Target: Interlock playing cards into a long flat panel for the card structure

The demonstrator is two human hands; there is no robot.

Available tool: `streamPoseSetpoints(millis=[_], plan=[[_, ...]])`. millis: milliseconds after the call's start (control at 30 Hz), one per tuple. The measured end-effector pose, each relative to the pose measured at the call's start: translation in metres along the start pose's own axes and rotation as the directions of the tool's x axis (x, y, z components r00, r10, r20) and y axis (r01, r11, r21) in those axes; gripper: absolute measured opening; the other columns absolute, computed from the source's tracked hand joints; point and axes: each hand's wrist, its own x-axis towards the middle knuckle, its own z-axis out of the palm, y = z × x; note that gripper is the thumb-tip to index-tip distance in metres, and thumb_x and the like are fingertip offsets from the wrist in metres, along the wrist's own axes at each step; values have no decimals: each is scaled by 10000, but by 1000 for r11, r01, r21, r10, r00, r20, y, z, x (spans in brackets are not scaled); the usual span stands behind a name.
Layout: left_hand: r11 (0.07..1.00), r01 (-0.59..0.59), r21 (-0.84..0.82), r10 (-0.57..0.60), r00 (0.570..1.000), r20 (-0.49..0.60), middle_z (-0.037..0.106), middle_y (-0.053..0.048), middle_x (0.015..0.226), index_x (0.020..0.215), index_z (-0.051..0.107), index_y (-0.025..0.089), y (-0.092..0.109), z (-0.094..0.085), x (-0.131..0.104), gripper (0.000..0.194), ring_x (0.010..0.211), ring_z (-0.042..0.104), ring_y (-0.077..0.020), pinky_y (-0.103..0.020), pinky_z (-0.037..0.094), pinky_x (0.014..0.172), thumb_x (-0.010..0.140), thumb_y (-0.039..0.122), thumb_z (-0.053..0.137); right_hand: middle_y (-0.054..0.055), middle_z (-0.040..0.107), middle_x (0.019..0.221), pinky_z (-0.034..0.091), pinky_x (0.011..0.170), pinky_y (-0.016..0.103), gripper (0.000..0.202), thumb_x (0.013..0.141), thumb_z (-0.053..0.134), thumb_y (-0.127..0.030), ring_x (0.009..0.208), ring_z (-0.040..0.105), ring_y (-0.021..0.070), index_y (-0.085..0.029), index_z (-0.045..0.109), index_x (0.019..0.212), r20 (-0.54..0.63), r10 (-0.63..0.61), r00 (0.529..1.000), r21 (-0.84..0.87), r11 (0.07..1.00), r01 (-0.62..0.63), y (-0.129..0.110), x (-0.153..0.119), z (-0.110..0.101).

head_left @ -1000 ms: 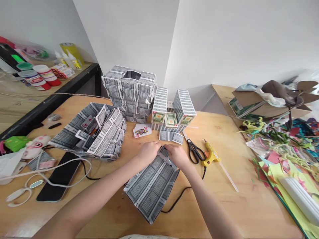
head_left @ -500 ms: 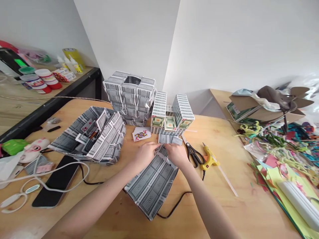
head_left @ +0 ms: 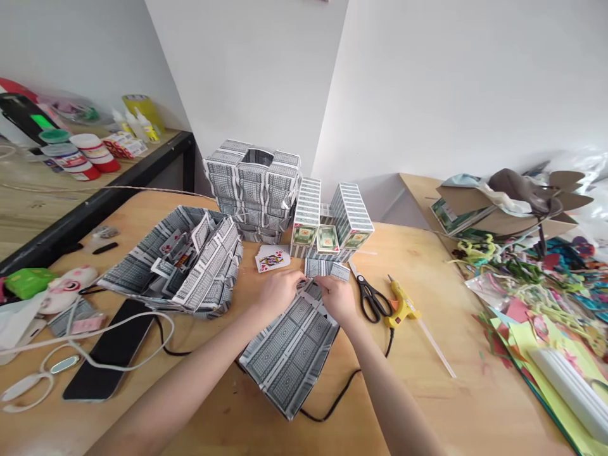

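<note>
A panel built from joined grey-backed playing cards [head_left: 289, 354] lies slantwise on the table in front of me. At its far end, my left hand [head_left: 280, 292] pinches the card edge with thumb and forefinger. Close beside it, my right hand [head_left: 336, 297] is closed on the same end, fingertips nearly meeting the left ones. The exact bit between the fingertips is hidden. Just beyond the hands lie flat grey-backed cards [head_left: 327, 268]. A small stack of face-up playing cards [head_left: 272, 258], a queen on top, rests left of them.
Behind stand a playing-card box structure [head_left: 256, 190] and stacked card packs [head_left: 308, 209]. Left are a card-made basket [head_left: 209, 278] holding loose cards and a phone [head_left: 111, 348]. Right lie scissors [head_left: 373, 297], a yellow glue gun [head_left: 403, 305] with its cord, and craft scraps [head_left: 536, 272].
Both hands stay at the panel's far end, with the right fingers curled slightly differently. The whole view has shifted slightly; the objects on the table look unmoved.
</note>
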Motion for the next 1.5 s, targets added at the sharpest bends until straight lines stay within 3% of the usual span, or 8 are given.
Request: streamPoseSetpoints(millis=[233,400,633,1133,1500], plan=[[989,-94,111,84,992,92,674,-28,919,925,636,208,1,-2,6,277,878,608,-180,-263,452,713,784,80,434,43,702,891,445,707,226,323,798,420,-89,825,631,169,-218,681,938,14,-41,999,-36,999,41,3,3,3],[983,-149,111,136,984,116,668,-37,924,931,633,193,-1,3,7,275,897,596,-178,-269,442,753,781,71,438,51,702,869,451,704,232,310,814,414,-110,805,634,168,-210,687,921,-7,-58,998,45,997,58,6,4,4],[993,-113,24,112,993,42,673,-8,962,962,628,211,-2,9,3,266,886,608,-159,-250,442,733,813,99,438,46,703,801,471,665,248,280,841,422,-190,727,638,167,-206,698,889,-59,-70,996,169,982,79,10,2,6],[980,-160,120,143,980,137,667,-25,902,895,625,191,3,5,11,254,830,603,-176,-251,430,670,761,59,454,39,710,913,491,762,280,252,835,462,-199,813,657,181,-229,704,898,-8,-6,1000,247,969,8,10,3,7],[998,-58,-12,58,998,9,682,-27,951,975,643,197,-2,10,-1,280,890,616,-153,-256,464,784,817,101,433,38,711,896,469,730,269,258,837,451,-209,795,651,188,-235,696,913,54,-6,999,117,993,-1,-7,7,-4]])
